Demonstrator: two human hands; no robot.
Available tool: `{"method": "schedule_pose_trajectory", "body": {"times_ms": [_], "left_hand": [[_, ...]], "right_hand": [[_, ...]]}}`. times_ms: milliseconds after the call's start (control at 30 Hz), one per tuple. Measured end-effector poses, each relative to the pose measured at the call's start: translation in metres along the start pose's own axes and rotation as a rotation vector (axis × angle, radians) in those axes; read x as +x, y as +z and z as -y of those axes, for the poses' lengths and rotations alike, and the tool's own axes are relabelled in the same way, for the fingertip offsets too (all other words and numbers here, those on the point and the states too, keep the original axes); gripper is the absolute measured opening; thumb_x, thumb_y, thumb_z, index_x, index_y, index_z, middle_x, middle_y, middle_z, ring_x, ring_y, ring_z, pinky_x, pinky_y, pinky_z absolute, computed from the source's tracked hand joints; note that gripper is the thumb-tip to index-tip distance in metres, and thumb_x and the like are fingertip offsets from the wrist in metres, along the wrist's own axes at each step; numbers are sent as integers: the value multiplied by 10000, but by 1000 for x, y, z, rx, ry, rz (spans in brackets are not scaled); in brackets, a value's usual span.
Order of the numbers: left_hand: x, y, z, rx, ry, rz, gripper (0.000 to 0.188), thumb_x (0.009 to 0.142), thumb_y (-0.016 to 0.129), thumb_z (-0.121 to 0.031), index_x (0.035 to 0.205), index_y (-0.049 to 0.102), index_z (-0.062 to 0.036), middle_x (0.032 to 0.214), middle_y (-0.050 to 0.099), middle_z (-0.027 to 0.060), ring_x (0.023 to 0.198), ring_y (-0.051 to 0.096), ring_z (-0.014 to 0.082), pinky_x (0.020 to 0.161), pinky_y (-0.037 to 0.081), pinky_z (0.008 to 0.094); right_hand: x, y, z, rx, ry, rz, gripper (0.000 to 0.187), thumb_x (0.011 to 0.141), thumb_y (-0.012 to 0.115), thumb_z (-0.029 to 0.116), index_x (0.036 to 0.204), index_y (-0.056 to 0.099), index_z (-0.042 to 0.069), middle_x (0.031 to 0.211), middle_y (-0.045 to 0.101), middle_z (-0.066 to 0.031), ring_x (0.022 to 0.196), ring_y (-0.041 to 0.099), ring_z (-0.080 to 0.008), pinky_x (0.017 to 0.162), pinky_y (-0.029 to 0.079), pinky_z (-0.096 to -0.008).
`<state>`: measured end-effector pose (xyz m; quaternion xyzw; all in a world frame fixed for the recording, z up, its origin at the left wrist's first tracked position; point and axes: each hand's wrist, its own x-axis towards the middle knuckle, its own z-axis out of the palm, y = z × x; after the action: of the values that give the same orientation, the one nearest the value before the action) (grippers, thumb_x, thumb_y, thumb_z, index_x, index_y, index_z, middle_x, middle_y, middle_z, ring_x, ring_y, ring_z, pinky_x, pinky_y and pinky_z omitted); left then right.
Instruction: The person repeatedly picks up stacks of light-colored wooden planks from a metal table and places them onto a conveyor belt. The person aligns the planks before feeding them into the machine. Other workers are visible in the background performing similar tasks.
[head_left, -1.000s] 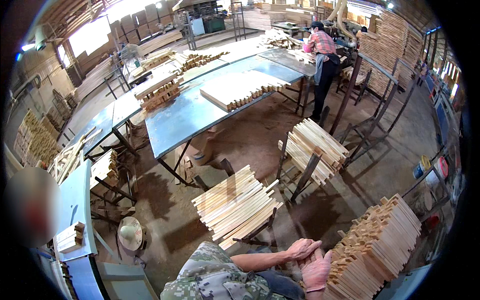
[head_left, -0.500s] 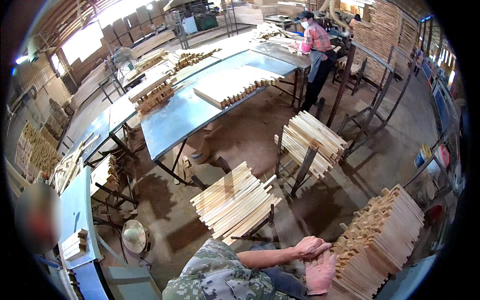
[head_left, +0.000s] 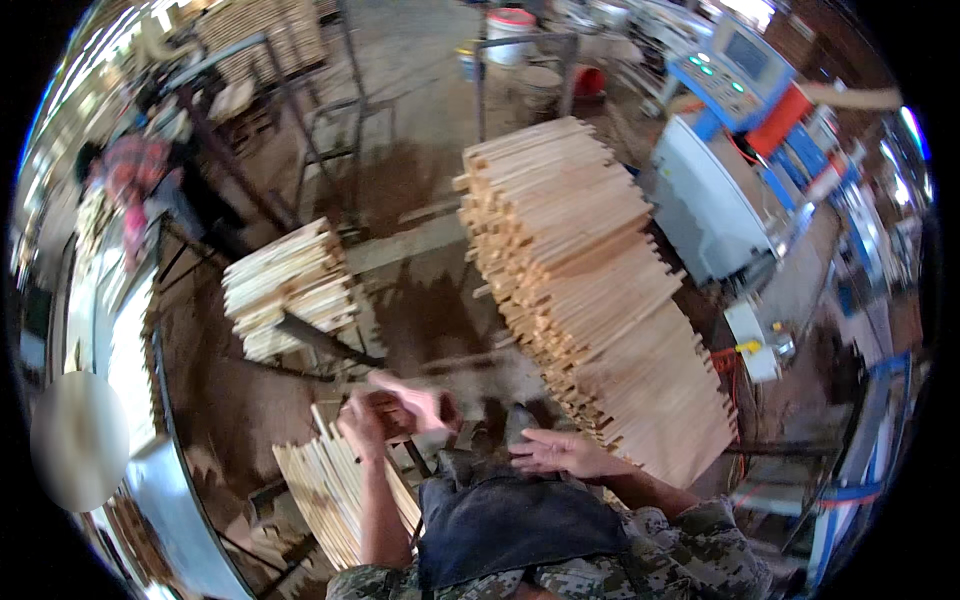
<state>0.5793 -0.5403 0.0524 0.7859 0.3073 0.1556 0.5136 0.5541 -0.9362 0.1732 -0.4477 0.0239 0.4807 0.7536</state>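
Note:
My left hand (head_left: 362, 428) is raised in front of me, closed on a limp pink work glove (head_left: 428, 408) that trails off to the right, blurred by motion. My right hand (head_left: 562, 453) is bare and holds nothing; its fingers are stretched out and apart over the dark apron (head_left: 515, 530). Close beyond it lies a large stack of wooden strips (head_left: 600, 270), their uneven ends turned to the left. Beneath my left forearm rests a smaller bundle of pale strips (head_left: 335, 495).
Another strip bundle (head_left: 290, 285) sits on a metal stand ahead on the left. A blue machine with a control panel (head_left: 728, 75) stands at the far right. Buckets (head_left: 510, 35) are at the back. A person in a plaid shirt (head_left: 138, 168) works at the far left beside a long table (head_left: 185, 510).
The pink glove has come off my right hand and is now in my left hand. My hands have moved apart. The view has swung to the right, toward the big stack and the machine.

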Motion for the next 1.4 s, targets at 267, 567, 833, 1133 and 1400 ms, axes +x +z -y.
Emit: {"method": "schedule_pose_trajectory", "body": {"times_ms": [267,567,833,1133,1400], "left_hand": [[5,87,-99,-254,-113,800,442,1120,489,-249,1009,765,78,843,784,175,684,761,253,571,623,360],[105,166,-162,-345,-195,1079,461,1120,570,-355,1273,708,58,1171,759,121,1056,694,204,965,548,364],[295,180,-158,-172,-428,551,364,1083,652,-265,1270,672,47,1189,744,123,1062,718,188,919,597,337],[418,229,-97,-95,-681,627,299,1058,655,-261,1177,645,14,1016,737,135,823,726,198,684,584,319],[679,372,-137,39,-537,924,304,1031,669,-257,1168,683,14,991,733,95,848,727,195,743,593,326]], "right_hand": [[93,-19,65,-1004,-447,-357,1042,923,864,197,1702,190,40,1648,446,-171,1520,430,-303,1235,385,-414],[199,-128,128,-243,-24,-234,496,887,784,-43,1359,632,-40,1119,741,-57,961,696,-147,803,550,-280],[242,-214,339,-223,-390,-693,238,968,757,101,1158,745,-43,969,773,-56,863,703,-131,788,562,-290],[304,-258,308,436,-395,-1011,351,967,790,154,1277,719,5,1115,771,-57,931,724,-163,864,580,-307],[388,-288,447,351,-479,-1112,615,1044,689,240,1582,445,68,1423,613,-78,1262,620,-167,1000,562,-319]]}}
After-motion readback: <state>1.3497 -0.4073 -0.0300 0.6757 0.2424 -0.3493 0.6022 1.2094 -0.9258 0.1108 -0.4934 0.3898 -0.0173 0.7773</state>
